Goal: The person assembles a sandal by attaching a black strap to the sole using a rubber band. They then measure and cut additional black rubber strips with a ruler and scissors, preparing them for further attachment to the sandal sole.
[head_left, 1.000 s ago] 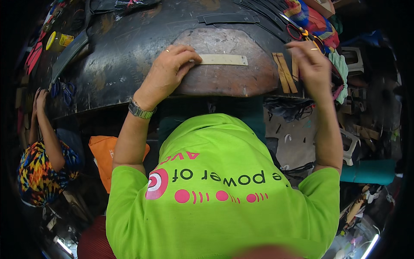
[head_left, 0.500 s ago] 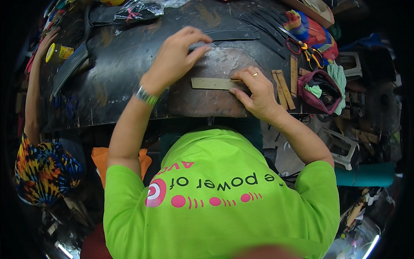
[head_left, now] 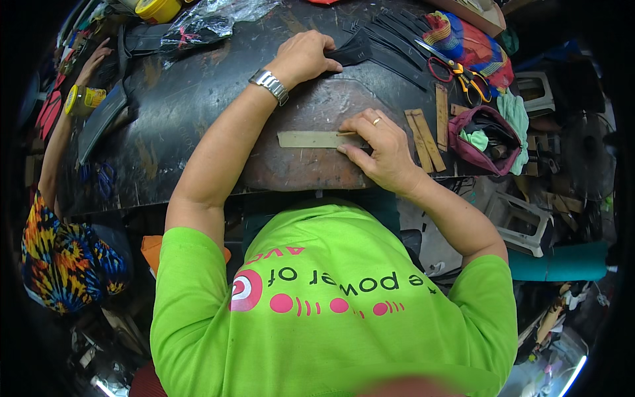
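A flat grey-beige strip (head_left: pixel 308 139) lies on the worn brown slab (head_left: pixel 291 167) in front of me. My right hand (head_left: pixel 382 149) is closed with thumb and fingers at the strip's right end; a thin brown edge shows under the fingertips, too small to name. Farther off, beyond the slab, my left hand (head_left: pixel 305 58) pinches the left end of black strips (head_left: pixel 354 50) lying in a loose bundle. Its fingertips are partly hidden against them. More long black strips (head_left: pixel 400 63) fan out to the right of that bundle.
Right of the slab lie wooden pieces (head_left: pixel 423 140), yellow-handled scissors (head_left: pixel 473 83) and a maroon pouch (head_left: pixel 486 142). A striped cloth (head_left: pixel 469 46) sits behind them. At the left are a yellow-lidded jar (head_left: pixel 83 100), a curved black piece (head_left: pixel 102 122) and another person's arm (head_left: pixel 56 152).
My left hand has reached away and to the right, from above the slab to the black strips, and closed on them. My right hand stays at the grey-beige strip.
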A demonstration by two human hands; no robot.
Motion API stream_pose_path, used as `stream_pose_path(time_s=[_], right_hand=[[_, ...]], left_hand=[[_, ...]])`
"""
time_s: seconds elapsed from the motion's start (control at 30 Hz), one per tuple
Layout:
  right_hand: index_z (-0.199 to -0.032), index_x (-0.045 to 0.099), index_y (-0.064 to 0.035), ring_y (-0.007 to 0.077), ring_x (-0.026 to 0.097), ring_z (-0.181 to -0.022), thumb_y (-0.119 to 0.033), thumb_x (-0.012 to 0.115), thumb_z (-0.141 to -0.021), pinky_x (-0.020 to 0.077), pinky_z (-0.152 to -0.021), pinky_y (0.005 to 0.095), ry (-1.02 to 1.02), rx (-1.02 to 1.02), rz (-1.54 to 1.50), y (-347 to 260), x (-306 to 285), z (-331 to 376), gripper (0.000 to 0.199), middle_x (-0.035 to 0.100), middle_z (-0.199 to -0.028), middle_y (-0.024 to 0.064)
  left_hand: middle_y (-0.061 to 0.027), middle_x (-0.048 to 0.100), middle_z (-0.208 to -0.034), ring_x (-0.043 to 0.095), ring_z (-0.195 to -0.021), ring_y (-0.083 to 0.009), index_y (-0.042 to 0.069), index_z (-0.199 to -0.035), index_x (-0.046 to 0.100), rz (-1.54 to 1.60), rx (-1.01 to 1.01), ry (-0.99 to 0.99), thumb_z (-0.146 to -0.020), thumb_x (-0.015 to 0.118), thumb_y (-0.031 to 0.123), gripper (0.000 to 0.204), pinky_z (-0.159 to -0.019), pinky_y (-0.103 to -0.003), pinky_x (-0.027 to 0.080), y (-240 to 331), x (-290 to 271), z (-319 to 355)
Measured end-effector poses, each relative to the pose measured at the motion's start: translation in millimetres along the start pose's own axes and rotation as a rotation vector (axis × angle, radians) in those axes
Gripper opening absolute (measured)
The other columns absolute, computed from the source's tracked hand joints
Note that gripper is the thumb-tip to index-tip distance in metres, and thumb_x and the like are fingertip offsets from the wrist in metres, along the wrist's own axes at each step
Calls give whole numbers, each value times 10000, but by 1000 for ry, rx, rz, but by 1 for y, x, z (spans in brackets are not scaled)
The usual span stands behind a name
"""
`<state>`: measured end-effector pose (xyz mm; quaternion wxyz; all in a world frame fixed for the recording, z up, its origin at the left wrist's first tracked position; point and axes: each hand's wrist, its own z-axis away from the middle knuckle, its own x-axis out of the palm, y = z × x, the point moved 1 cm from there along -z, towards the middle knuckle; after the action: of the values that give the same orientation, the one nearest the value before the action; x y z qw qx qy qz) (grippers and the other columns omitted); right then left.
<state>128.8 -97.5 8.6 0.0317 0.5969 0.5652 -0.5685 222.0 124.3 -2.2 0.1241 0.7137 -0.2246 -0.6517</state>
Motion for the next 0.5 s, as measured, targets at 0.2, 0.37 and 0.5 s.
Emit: stream_pose_path(time_s=[0.2, 0.37, 0.5], right_hand=[[-1218, 627, -44, 159, 515, -753, -81, 818, -767, 449, -678, 278, 43, 164, -136, -4, -16, -6, 491, 563, -1046, 69], [-1404, 536, -63, 125, 471, -692, -134, 883, -722, 472, -669, 265, 123, 136, -180, 11, -17, -43, 769, 533, -1248, 115], [-1275, 655, -35, 168, 560, -741, -168, 855, -777, 501, -691, 291, -172, 152, -169, 10, 13, -64, 554, 649, -1074, 105]], left_hand=[[-163, 716, -1008, 699, -960, -335, 11, -1112, 720, 119, 153, 119, -809, 820, 227, 385, -834, -395, 546, -4, -43, 59], [-127, 689, -1019, 685, -942, -337, 53, -1114, 707, -44, 176, 45, -841, 758, 117, 285, -817, -400, 550, -3, -64, 124], [-111, 679, -1019, 667, -959, -341, 75, -1150, 687, -31, 172, 84, -837, 745, 104, 319, -828, -423, 544, -5, -54, 144]])
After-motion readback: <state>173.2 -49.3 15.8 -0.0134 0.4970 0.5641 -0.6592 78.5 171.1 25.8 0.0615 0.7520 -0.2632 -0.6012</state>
